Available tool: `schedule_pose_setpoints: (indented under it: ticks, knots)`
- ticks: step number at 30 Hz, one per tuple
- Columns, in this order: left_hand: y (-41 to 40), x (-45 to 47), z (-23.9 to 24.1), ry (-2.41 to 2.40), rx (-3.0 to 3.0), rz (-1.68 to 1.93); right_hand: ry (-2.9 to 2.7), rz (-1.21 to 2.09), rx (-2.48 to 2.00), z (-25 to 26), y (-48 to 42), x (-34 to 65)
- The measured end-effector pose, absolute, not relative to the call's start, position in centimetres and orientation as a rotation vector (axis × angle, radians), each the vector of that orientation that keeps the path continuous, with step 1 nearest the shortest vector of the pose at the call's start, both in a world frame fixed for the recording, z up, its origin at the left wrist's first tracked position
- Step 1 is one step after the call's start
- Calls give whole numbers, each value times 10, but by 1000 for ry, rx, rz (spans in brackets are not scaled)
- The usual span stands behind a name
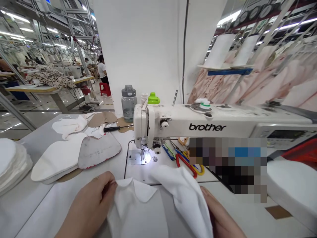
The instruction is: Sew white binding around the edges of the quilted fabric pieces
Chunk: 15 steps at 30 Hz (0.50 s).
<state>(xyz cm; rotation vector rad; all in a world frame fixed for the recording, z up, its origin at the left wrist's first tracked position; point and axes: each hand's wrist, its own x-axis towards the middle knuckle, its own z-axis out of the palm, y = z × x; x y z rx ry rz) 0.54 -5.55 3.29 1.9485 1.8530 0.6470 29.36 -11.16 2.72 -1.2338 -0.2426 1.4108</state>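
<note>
My left hand [91, 205] pinches the left edge of a white fabric piece [141, 208] at the table's near edge. My right hand [220, 218] holds the fabric's right side, mostly hidden under a raised fold [183, 188]. The fabric lies just in front of a white Brother sewing machine [210, 125], whose needle and presser foot [143, 153] stand over a lit metal plate behind the cloth.
Scissors with red and yellow handles [188, 163] and blue tools lie under the machine arm. Stacked white cut pieces [11, 163] and shaped pads [59, 158] sit at left. A grey water bottle [128, 102], a screwdriver [116, 128], white foam [292, 185] at right. A person stands far back left.
</note>
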Motion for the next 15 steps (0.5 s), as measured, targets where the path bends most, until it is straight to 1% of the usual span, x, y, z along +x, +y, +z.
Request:
schedule_pose_setpoints:
  ticks: [2,4,6,7,9,11,13,15]
  knots:
    - [-59,-2,25,1815,1978,747,-121,1475,-1136,27,-110,297]
    - [-65,-7,19,1878,2045,909,-58,1495,-1098,26,-110,299]
    - [-72,-9,17,1902,2249,1046,-44,1468,-1101,25,-112,301]
    - [-75,-7,16,1826,2429,1046,-48,1454,-1107,25,-113,302]
    - [-80,-3,14,1472,2847,927,-66,1435,-1125,26,-115,305]
    - [-84,0,6,1167,3128,744,-96,1387,-1150,29,-115,310]
    - [-91,-2,-7,1088,3246,625,-164,1326,-1173,33,-114,315]
    - [-97,-8,-18,1149,3237,542,-278,1264,-1193,38,-113,317]
